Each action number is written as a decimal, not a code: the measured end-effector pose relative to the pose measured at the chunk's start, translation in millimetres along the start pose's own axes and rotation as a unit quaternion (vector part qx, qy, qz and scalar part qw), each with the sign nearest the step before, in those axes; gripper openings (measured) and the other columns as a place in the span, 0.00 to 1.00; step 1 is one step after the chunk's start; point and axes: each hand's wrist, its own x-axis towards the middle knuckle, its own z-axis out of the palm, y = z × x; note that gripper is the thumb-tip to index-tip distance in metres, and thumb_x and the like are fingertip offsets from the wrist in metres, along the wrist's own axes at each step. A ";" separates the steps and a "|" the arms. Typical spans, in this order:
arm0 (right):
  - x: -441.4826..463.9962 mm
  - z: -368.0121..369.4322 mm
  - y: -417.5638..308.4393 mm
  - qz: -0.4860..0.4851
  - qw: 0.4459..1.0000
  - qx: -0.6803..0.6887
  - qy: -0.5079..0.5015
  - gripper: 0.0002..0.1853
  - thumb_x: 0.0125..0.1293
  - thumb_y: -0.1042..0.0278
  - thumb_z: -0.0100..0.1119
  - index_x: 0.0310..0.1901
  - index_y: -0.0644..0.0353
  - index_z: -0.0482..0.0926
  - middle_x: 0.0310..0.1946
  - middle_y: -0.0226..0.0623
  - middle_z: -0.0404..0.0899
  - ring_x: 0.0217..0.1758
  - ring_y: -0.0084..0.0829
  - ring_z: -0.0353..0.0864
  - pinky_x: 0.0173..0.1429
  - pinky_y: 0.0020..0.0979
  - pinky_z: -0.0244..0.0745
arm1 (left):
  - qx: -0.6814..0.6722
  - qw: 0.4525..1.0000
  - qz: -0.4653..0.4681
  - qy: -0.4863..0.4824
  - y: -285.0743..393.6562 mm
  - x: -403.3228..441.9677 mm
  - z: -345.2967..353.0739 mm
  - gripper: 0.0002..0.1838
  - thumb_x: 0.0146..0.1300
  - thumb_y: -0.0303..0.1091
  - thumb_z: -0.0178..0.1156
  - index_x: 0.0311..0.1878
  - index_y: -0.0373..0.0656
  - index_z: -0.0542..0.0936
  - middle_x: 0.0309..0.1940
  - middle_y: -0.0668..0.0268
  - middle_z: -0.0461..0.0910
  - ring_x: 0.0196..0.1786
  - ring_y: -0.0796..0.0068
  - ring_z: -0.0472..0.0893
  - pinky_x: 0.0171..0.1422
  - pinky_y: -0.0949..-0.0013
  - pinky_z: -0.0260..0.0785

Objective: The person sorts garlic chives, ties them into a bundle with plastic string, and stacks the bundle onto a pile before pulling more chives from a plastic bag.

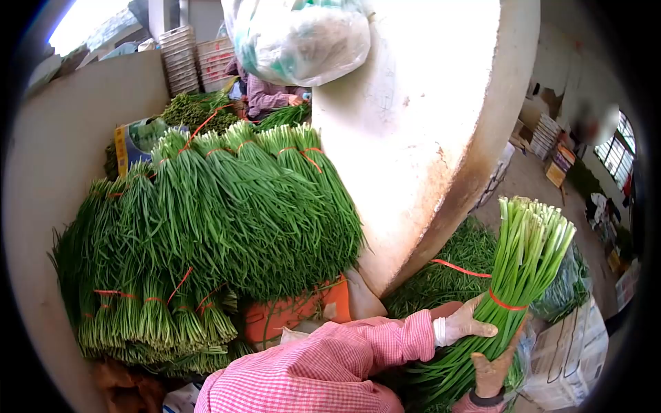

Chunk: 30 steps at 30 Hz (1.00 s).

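A thick bundle of garlic chives [518, 265] stands tilted at the right, pale cut stems up and green leaves hanging down. A red tie [506, 303] circles its stems, and one loose end sticks out to the left. My left hand [463, 323], in a whitish covering at the wrist, closes around the bundle's left side just below the tie. Lower down, my right hand [491, 370] holds the bundle from the right, its thumb in front and its fingers partly hidden behind the leaves.
Stacked, tied chive bundles [234, 213] fill the left beside a low wall [69, 124]. A white pillar [413, 117] with a hanging plastic bag [303, 41] divides the view. Behind it, another person [268, 96] handles greens. Loose greens [454, 265] and a white crate [568, 354] lie right.
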 end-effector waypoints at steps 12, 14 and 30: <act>-19.6 79.1 58.4 0.118 0.956 0.131 -0.234 0.41 0.45 0.67 0.69 0.59 0.66 0.57 0.47 0.36 0.70 0.45 0.29 0.72 0.45 0.25 0.70 | 0.016 0.953 0.210 0.217 139.9 -97.8 -65.9 0.30 0.47 0.32 0.63 0.55 0.40 0.63 0.41 0.63 0.74 0.41 0.73 0.76 0.46 0.69 0.70; -9.2 85.2 63.6 0.165 0.930 0.136 -0.298 0.39 0.46 0.75 0.65 0.61 0.65 0.56 0.45 0.34 0.70 0.40 0.24 0.71 0.41 0.22 0.71 | 0.044 0.929 0.247 0.273 163.0 -112.1 -84.3 0.24 0.48 0.33 0.63 0.49 0.38 0.68 0.38 0.64 0.76 0.38 0.73 0.77 0.44 0.70 0.72; 52.4 102.7 260.5 0.427 0.863 0.153 -0.222 0.22 0.58 0.75 0.52 0.54 0.70 0.62 0.23 0.34 0.74 0.16 0.19 0.70 0.19 0.17 0.65 | 0.324 0.627 0.449 0.549 355.7 -261.2 -72.4 0.27 0.40 0.26 0.68 0.44 0.33 0.67 0.36 0.58 0.77 0.34 0.68 0.78 0.41 0.70 0.73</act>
